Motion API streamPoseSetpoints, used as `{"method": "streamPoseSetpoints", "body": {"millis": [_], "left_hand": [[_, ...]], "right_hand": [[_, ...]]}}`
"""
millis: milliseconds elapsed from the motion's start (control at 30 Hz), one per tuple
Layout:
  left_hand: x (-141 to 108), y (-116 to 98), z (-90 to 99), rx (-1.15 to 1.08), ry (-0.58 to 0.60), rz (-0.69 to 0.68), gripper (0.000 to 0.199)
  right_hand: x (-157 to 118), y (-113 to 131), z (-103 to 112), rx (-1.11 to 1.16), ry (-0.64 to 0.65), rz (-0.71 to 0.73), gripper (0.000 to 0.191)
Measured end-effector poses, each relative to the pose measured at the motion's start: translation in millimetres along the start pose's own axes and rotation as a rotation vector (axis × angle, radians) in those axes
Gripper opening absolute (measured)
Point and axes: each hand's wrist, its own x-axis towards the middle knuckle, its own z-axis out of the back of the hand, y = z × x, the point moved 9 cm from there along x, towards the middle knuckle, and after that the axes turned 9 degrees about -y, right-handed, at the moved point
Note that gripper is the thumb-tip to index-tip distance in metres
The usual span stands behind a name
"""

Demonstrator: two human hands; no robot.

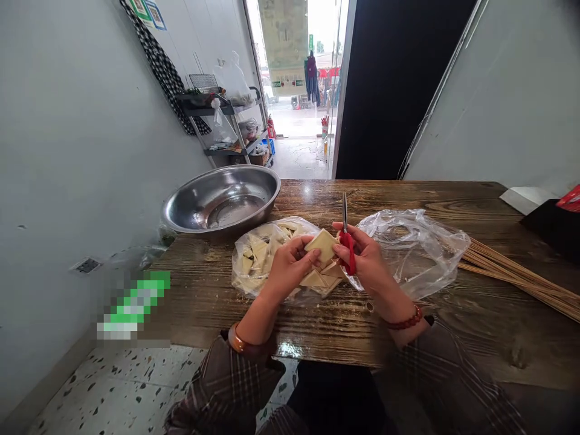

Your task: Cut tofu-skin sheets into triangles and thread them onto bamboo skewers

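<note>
Between both hands is a pale yellow square piece (321,245), its left side pinched by my left hand (291,266). My right hand (366,260) holds red-handled scissors (348,244), blades pointing up and away, while its thumb and fingertips are at the right edge of the square. Below and to the left, a clear plastic bag (240,279) contains many similar pale pieces (259,252). Several flat pieces (317,280) lie beneath my hands at the bag's right side.
A large steel basin (217,226) stands at the table's back left. Right of my hands lies a crumpled clear bag (419,266), with thin wooden sticks (521,275) beyond it. The wooden table (317,332) ends close to my body; a shelf cart (231,109) stands behind.
</note>
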Motion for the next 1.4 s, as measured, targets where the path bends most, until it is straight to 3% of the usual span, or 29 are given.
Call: {"method": "streamPoseSetpoints", "body": {"millis": [100, 200, 433, 700, 867, 1400], "left_hand": [[1, 3, 1.2, -0.079, -0.008, 0.055, 0.031], [3, -1, 11.7, -0.217, -0.108, 0.066, 0.034], [8, -3, 31.0, -0.523, -0.258, 0.089, 0.041], [6, 0, 28.9, -0.525, -0.255, 0.132, 0.032], [7, 2, 25.2, -0.511, -0.235, 0.115, 0.033], [6, 2, 21.0, -0.488, -0.231, 0.112, 0.038]], "right_hand": [[1, 0, 2, 0.007, -0.009, 0.007, 0.058], [1, 0, 3, -0.015, 0.014, 0.004, 0.06], [-13, -5, -15, -0.379, 0.313, 0.013, 0.062], [-26, -3, -26, -0.488, 0.475, 0.008, 0.057], [-29, -5, -28, -0.423, 0.492, -0.058, 0.059], [-29, -4, -28, -0.439, 0.5, -0.034, 0.057]]}}
